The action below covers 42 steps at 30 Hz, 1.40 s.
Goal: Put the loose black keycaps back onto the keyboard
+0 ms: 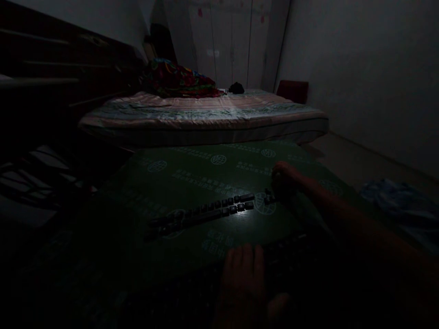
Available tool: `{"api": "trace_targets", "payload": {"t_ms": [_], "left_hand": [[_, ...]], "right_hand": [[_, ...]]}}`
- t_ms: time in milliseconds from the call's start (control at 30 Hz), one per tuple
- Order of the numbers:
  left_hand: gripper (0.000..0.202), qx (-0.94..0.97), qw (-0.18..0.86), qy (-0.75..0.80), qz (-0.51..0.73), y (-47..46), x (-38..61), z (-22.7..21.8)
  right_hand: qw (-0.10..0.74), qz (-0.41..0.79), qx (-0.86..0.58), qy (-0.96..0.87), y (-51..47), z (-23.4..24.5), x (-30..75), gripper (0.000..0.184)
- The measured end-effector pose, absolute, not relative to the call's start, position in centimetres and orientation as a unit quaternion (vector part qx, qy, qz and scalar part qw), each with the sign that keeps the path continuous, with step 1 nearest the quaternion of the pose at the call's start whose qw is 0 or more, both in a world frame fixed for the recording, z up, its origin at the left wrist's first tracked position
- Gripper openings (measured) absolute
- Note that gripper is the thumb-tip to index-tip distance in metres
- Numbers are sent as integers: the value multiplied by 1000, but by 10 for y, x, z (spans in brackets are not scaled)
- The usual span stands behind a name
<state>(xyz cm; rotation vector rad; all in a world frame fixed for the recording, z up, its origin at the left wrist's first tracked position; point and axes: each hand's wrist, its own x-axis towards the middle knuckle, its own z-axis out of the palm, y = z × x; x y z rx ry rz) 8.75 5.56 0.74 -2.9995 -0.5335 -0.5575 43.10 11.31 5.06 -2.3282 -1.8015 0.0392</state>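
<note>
The room is very dark. Several small dark key-like pieces (219, 208) lie in two rows on a green printed cloth (192, 178) covering a table. My right hand (284, 180) reaches out to the right end of the rows, fingers curled down over a small dark piece (269, 197); whether it grips the piece is not clear. My left hand (243, 274) lies near the front edge, fingers stretched flat and together on a dark surface, holding nothing.
A bed (206, 119) with a striped cover stands just behind the table, a colourful bundle (178, 80) at its head. A pale wardrobe (233, 41) is at the back. Dark shelving is at left; bluish cloth (398, 201) lies on the floor at right.
</note>
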Motion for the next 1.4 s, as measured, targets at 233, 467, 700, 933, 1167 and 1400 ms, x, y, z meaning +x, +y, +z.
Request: {"api": "trace_targets", "payload": {"t_ms": [233, 467, 700, 933, 1167, 1400], "left_hand": [[70, -962, -46, -205, -175, 50, 97, 29], [61, -964, -75, -210, -143, 51, 101, 37], [56, -967, -73, -211, -124, 50, 104, 44], [57, -968, -72, -210, -118, 50, 102, 43], [58, -967, -76, -215, -110, 50, 103, 44], [54, -966, -78, -219, -117, 50, 103, 44]], "right_hand": [[152, 33, -731, -664, 35, 69, 414, 15], [272, 1, -667, -693, -80, 36, 383, 16], [279, -96, -598, -745, -112, 19, 349, 13], [243, -130, -579, -767, -107, 26, 341, 14], [251, -127, -575, -768, -106, 25, 340, 17], [248, -99, -573, -775, -106, 25, 345, 17]]}}
